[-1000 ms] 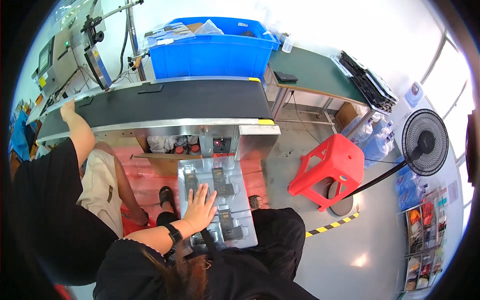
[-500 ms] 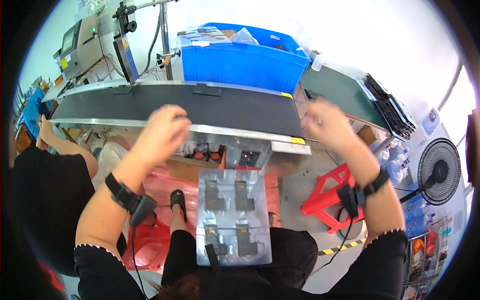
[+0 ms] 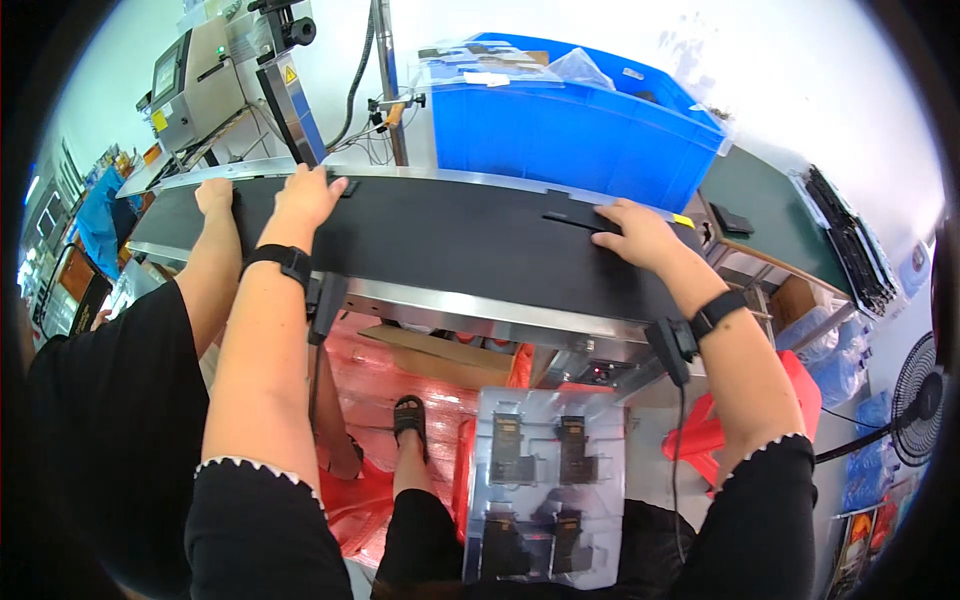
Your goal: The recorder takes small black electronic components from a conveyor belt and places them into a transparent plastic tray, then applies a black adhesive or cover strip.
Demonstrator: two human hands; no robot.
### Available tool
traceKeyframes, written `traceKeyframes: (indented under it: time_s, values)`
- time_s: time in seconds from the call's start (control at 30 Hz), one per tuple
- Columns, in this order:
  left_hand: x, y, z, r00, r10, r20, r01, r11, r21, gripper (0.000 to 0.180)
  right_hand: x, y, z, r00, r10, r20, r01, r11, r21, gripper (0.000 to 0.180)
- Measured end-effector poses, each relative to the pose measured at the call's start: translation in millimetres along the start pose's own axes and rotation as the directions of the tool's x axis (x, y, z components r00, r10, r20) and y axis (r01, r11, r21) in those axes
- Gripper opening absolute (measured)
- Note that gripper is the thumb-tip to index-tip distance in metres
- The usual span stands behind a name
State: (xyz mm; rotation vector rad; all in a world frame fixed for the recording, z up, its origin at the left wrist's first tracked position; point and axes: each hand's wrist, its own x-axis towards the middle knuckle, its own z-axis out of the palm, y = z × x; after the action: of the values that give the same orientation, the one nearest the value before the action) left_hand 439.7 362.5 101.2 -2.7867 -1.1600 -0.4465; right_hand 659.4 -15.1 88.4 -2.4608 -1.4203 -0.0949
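Both my arms reach over a black conveyor belt (image 3: 450,235). At its far edge, my left hand (image 3: 305,197) is closed at a flat black piece (image 3: 351,187), its thumb lying by the piece; the fingertips are partly hidden. Farther right, my right hand (image 3: 640,234) has thumb and fingers around the right end of another flat black piece (image 3: 570,218) on the belt. A clear plastic tray (image 3: 541,425) rests on my lap, with several black L-shaped pieces (image 3: 507,445) in its hollows.
A co-worker's hand (image 3: 214,196) is on the belt at the left. Behind the belt stand a blue bin (image 3: 570,140) and a printer head on a post (image 3: 290,105). A green table (image 3: 760,195), a red stool (image 3: 700,440) and a black fan (image 3: 917,400) are at the right.
My hands have moved from above the belt's near side and right end onto its far part, at the black pieces. The co-worker's hand has come onto the belt. The view has shifted.
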Motion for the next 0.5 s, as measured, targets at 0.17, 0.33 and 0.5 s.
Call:
traceKeyframes:
  time_s: [0.17,0.33,0.5]
  values:
    - [21.1,9.8,46.9,0.994,0.107,-0.027,-0.111,0.973,-0.201,0.061,-15.9,4.7,-10.9,0.993,0.085,0.081,-0.069,0.980,-0.187,0.031]
    - [18.2,36.0,32.6,0.971,0.238,-0.014,-0.239,0.967,-0.086,0.048,-4.0,-21.4,-32.4,0.908,0.264,0.326,-0.090,0.882,-0.462,0.028]
    - [17.2,75.8,33.6,0.841,0.534,-0.088,-0.531,0.845,0.059,0.024,-12.3,-8.1,-29.7,0.933,0.291,0.210,-0.128,0.817,-0.562,0.023]
